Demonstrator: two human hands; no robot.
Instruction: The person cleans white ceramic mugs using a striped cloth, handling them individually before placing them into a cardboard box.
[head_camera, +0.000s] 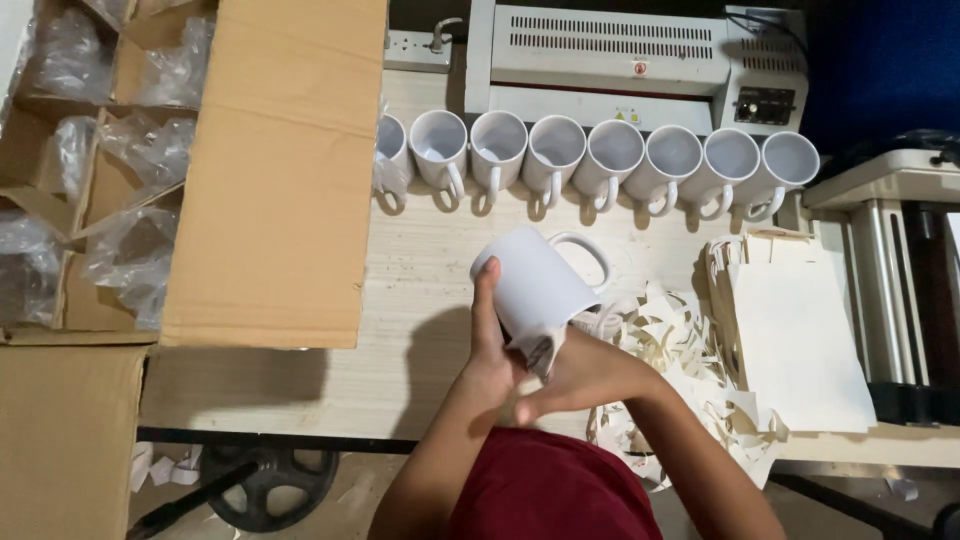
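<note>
Both hands: I hold one white mug (535, 285) above the wooden table (420, 300), in front of my body.
Left hand (490, 365): closed on the mug, thumb laid up along its side wall, palm under the base end.
Right hand (575, 375): closed around the lower end of the mug; its fingertips are hidden, so I cannot tell whether they pinch the rim or the printed edge.
Mug attitude: tilted, handle (585, 255) pointing away from me and to the right.
Handling judgement: ceramic, so rigid, fairly heavy for its size, glazed and likely slippery, and it would chip or shatter if dropped.
Preferred hold: wrap the body with one hand and support the base with the other; the handle loop is a secure secondary hold.
Surroundings: row of mugs (600, 155) stands at the table's far side; paper scraps (680, 340) lie just right of my hands; cardboard box (280, 170) sits to the left.
</note>
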